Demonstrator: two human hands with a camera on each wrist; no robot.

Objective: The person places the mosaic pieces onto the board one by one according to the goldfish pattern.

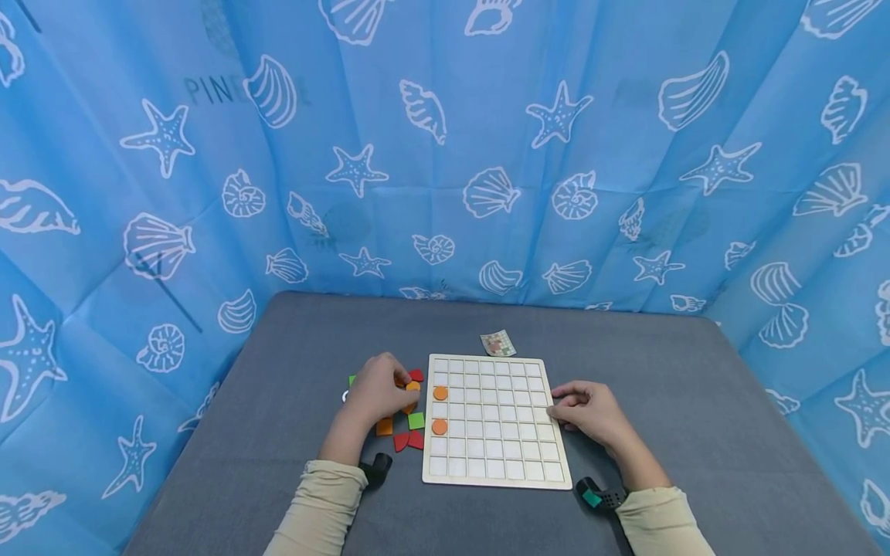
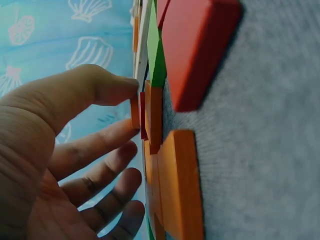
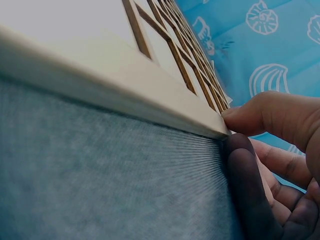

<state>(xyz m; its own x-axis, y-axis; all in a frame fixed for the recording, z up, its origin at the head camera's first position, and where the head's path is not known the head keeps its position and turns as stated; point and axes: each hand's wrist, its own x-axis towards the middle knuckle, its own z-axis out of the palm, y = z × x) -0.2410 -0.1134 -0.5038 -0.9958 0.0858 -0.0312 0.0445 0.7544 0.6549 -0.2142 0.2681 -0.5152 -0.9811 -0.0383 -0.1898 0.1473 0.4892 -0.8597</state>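
Observation:
My left hand is over the loose pieces left of the board. Its thumb and forefinger pinch an orange round piece by the edges, while the other fingers spread loosely. The white grid board lies flat on the table. Two orange discs sit in its leftmost column, the upper disc and the lower disc. At the board's right edge my right hand grips the rim, thumb on top and forefinger against the side, as the right wrist view shows.
Around the left hand lie a green square, an orange square, red pieces and others partly hidden. A small printed card lies behind the board. The grey table meets a blue shell-patterned curtain.

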